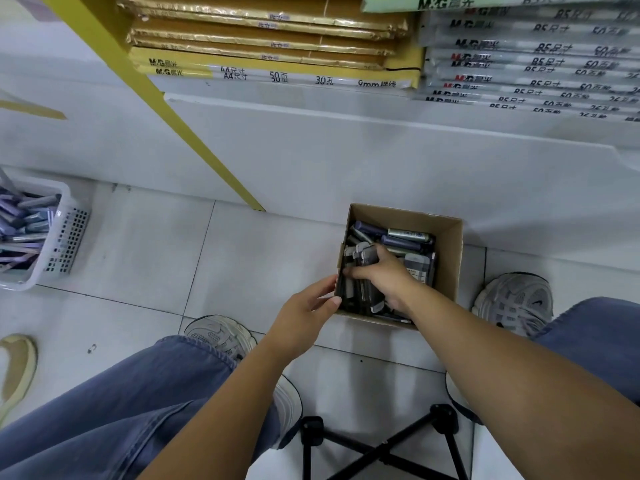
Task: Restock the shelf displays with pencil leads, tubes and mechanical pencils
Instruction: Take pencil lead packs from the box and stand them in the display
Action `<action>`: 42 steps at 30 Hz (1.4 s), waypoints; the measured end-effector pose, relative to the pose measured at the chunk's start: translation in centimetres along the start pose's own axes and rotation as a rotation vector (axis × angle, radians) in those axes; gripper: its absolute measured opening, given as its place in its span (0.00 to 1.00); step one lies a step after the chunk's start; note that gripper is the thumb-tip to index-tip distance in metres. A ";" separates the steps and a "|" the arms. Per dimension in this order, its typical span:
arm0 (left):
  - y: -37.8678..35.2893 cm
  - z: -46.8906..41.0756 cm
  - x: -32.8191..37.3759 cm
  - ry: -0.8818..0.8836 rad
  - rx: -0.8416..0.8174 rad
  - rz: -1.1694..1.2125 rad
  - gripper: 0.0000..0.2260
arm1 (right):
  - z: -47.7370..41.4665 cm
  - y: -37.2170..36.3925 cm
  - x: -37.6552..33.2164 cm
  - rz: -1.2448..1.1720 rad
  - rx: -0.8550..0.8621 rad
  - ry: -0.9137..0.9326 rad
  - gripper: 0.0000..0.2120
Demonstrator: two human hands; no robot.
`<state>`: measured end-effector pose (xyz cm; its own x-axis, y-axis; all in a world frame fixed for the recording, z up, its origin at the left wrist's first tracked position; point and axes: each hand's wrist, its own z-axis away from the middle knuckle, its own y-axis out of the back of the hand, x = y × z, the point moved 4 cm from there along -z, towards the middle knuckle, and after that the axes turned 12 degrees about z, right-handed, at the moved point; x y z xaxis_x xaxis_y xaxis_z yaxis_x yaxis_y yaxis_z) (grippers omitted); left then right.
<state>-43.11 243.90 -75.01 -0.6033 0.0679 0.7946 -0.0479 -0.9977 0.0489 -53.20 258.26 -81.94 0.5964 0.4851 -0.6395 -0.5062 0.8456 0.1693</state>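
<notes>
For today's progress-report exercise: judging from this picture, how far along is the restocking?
Done: no restocked display is in view. In hand: the right grip holds a bunch of packs inside the box; the left grip rests on its corner. Left: the box is well filled, and the basket holds more stock.

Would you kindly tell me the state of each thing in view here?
Cardboard box: open, on the floor, part full.
Lead cases: gripped inside the box.
Right grip: holds the lead cases.
Left grip: touches the box's near-left corner.
White basket: on the floor, filled.
</notes>
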 end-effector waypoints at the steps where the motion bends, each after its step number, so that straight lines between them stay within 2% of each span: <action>1: 0.0 0.0 0.0 0.002 0.001 0.005 0.19 | 0.0 0.0 0.1 -0.009 -0.010 -0.011 0.23; 4: -0.1 0.0 -0.1 0.002 0.003 0.024 0.18 | 0.0 0.1 0.3 -0.064 -0.049 -0.041 0.23; 8: -0.1 -0.1 -0.3 0.041 0.003 0.013 0.19 | 1.0 0.4 -0.2 -0.131 -0.063 -0.018 0.16; 11: 0.2 0.1 1.5 0.025 0.106 -0.085 0.27 | 3.3 1.9 -2.2 -0.158 -0.043 0.048 0.18; 14: -0.5 1.0 5.5 -0.113 0.071 -0.113 0.34 | 7.1 3.7 -6.2 -0.160 -0.069 0.186 0.20; 17: -1.2 2.3 10.7 -0.152 -0.108 0.046 0.28 | 11.6 4.8 -11.6 -0.153 -0.078 0.359 0.16; 20: -1.7 5.2 15.9 -0.174 -0.286 0.260 0.28 | 17.5 5.5 -17.1 -0.145 0.029 0.533 0.13; 22: -1.6 6.5 18.8 -0.221 -0.346 0.342 0.22 | 20.4 5.8 -19.9 -0.069 0.118 0.637 0.13; 25: -0.5 9.1 22.9 -0.300 -0.352 0.320 0.14 | 24.6 6.5 -24.0 0.051 0.235 0.755 0.13; 29: 1.6 13.2 30.0 -0.431 -0.402 0.350 0.15 | 30.5 7.0 -29.9 0.155 0.255 0.858 0.23; 31: 2.4 15.1 32.5 -0.450 -0.425 0.394 0.15 | 32.1 7.1 -32.1 0.147 0.211 0.910 0.19; 33: 2.9 16.3 34.3 -0.484 -0.405 0.406 0.16 | 33.5 6.8 -33.9 0.174 0.174 0.959 0.17; 37: 3.6 17.4 36.8 -0.642 -0.257 0.302 0.13 | 35.0 6.4 -36.8 0.224 0.182 1.025 0.25; 42: 5.6 17.7 37.9 -0.763 -0.151 0.392 0.12 | 34.3 6.7 -38.3 0.211 0.062 1.092 0.19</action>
<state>-52.19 240.72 -33.88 0.0969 -0.3583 0.9286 -0.0861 -0.9325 -0.3508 -58.08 252.96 -30.59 -0.3816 0.1898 -0.9046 -0.4824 0.7939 0.3700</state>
